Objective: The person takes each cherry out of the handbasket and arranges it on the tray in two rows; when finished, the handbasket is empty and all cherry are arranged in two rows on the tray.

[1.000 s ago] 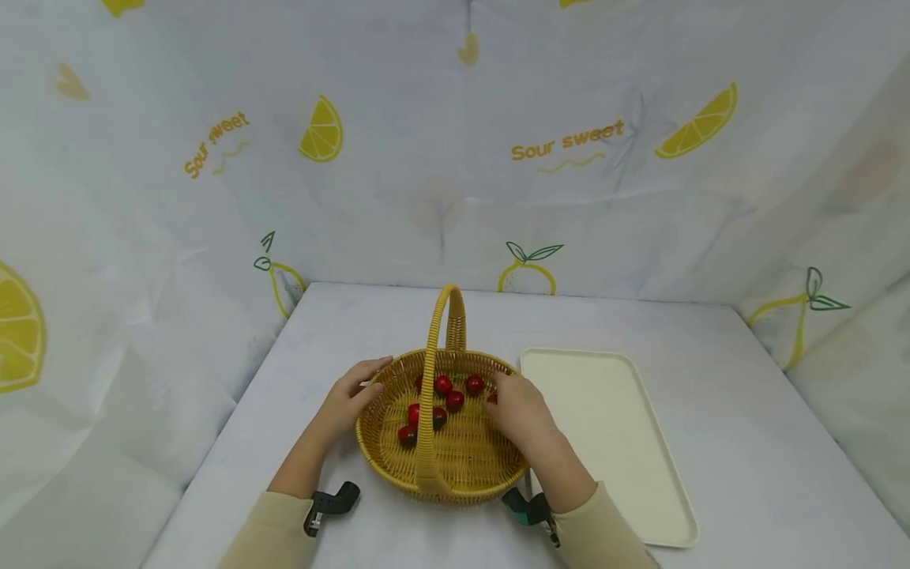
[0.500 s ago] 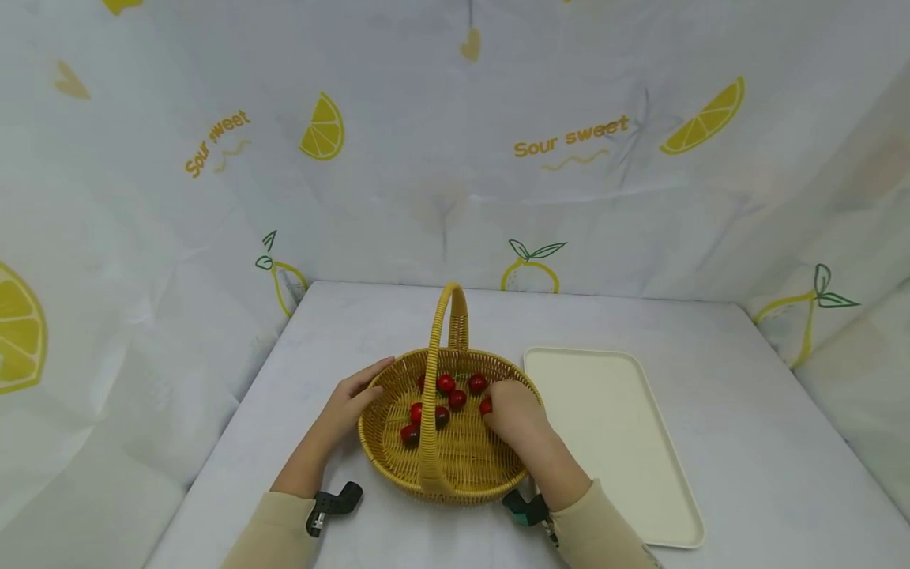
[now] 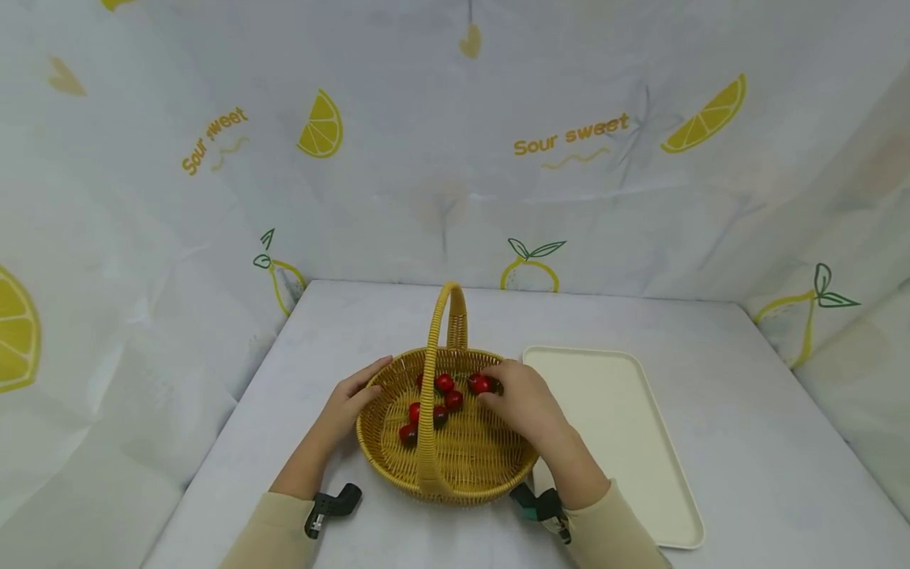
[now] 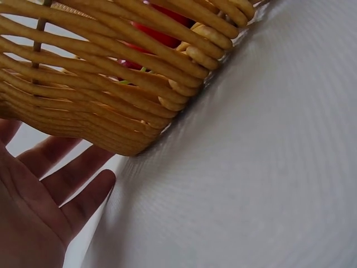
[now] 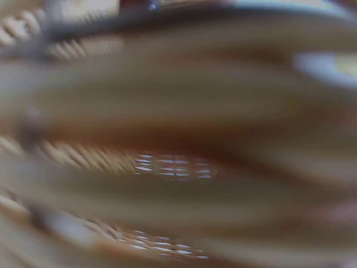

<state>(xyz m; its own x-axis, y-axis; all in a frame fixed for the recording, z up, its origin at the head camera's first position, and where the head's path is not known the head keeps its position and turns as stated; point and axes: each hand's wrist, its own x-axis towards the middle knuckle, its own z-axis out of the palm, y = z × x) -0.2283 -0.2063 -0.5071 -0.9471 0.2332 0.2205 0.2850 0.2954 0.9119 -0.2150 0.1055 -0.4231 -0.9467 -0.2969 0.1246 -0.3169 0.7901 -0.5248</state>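
A yellow wicker basket [image 3: 469,466] with a tall arched handle stands in the middle of the table in the head view. Several red cherries [image 3: 453,400] lie inside it, some dark red. My left hand [image 3: 347,401] rests against the basket's left rim; in the left wrist view its fingers [image 4: 89,202] extend loosely beside the weave. Over the right side, my right hand [image 3: 528,401] reaches into the basket with its fingers and thumb curled about a cherry [image 3: 480,384]. A darker patch shows between those fingers. Blurred basket weave [image 5: 173,167] fills the right wrist view.
A cream rectangular tray [image 3: 618,427] lies right of the basket, partly behind the right forearm. The basket handle [image 3: 426,395] arches over the cherries from front to back. A white lemon-print cloth [image 3: 398,158] hangs behind the table.
My right hand first dipped lower at the cherry by the basket's right side, then rose slightly and spread toward the cherry at the back right. The left hand stays at the rim.
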